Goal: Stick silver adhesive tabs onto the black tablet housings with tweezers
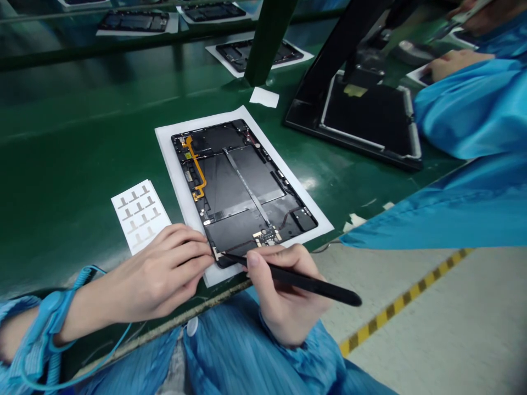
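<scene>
A dark tablet shell (234, 181) lies with its inside up on a white sheet (164, 137). An orange flex cable (197, 170) runs along its left side, and a small circuit board (265, 236) sits near its close edge. My left hand (164, 274) has its fingers together at the near left corner, gripping the shell's edge; their undersides are hidden. In my right hand (284, 291) black tweezers (317, 285) are held like a pen. Their tip touches or hovers just over that corner, by a small pale piece (218, 254).
A white card (140, 211) with rows of small grey T-shaped stickers lies left. Behind a green post (269, 38) lie more tablet shells (134, 21). At right stands a black fixture (366, 120), beside a co-worker's sleeve (473, 109). Paper scraps (264, 97) lie about.
</scene>
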Available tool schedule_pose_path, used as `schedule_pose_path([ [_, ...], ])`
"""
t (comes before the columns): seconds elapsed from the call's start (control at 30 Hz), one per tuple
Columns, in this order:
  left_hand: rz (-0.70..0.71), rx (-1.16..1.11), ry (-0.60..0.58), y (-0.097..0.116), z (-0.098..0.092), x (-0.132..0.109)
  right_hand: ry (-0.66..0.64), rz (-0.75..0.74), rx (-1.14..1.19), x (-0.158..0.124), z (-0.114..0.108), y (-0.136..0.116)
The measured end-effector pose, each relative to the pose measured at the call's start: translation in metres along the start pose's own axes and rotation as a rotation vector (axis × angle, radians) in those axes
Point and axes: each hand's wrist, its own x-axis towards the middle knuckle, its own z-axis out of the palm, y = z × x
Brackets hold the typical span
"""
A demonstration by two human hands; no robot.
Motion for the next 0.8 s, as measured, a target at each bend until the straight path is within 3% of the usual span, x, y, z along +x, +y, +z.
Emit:
schedule_pose_path([
  [0.47,0.001,-0.031,0.052,-0.0014,0.0009,-0.0043,0.024,-0.016,0.008,-0.0009,0.0011,0.002],
  [0.67,-0.013,0.014,-0.056,0.0006,-0.0018,-0.0056,-0.001,-0.025,-0.005,-0.001,0.0001,0.0015],
  [0.8,-0.034,0.026,-0.045,0.0028,-0.0007,-0.0056,-0.027,-0.049,-0.009,0.0021,-0.0017,0.0011],
])
